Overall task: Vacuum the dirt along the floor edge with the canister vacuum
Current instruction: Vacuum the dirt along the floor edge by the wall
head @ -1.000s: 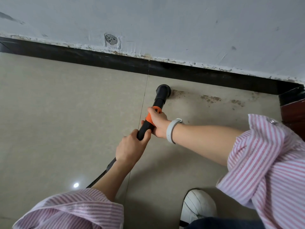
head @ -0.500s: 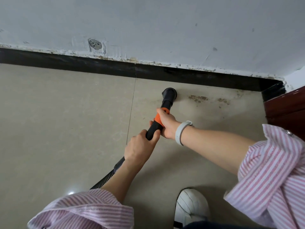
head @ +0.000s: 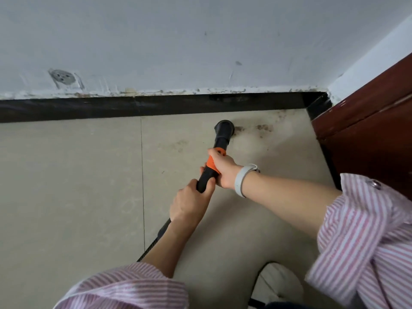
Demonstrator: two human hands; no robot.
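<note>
Hands grip the vacuum wand [head: 206, 177] one behind the other: the right hand [head: 224, 169], forearm stretched forward, has its fingers [head: 204, 169] clenched round the orange collar, the left hand [head: 189, 204] wraps the smooth black tube just behind. Beyond the fingers the round black nozzle [head: 224, 128] sits on the matte beige floor tile [head: 66, 186], its far side touching a crumbly brown dirt patch [head: 263, 128] near the glossy black skirting [head: 89, 108]. A ribbed hose [head: 149, 248] trails back under the left forearm.

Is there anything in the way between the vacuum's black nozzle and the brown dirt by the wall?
Nothing visible. The nozzle sits on bare floor tile, its right edge already at the first dirt patch; more dirt lies farther right, toward the corner.
</note>
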